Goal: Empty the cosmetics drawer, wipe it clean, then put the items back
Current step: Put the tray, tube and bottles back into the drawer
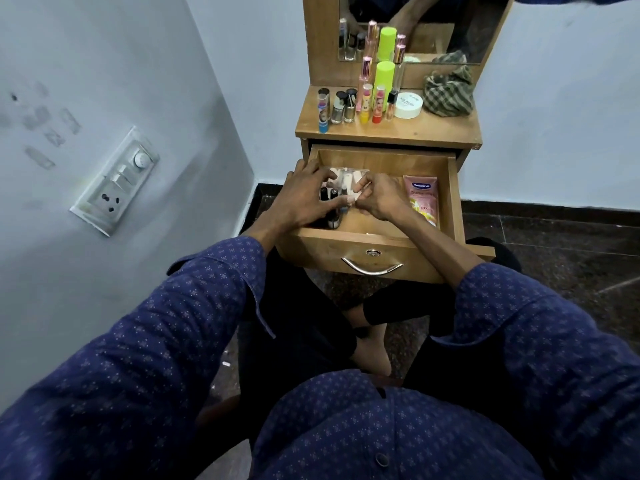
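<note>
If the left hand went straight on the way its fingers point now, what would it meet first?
Probably the clear plastic box of small bottles in the drawer. The left hand points right and away, its fingertips already at the box; whether they touch is unclear.

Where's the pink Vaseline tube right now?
The pink Vaseline tube lies flat in the open drawer, along its right wall, just right of the right hand.
</note>
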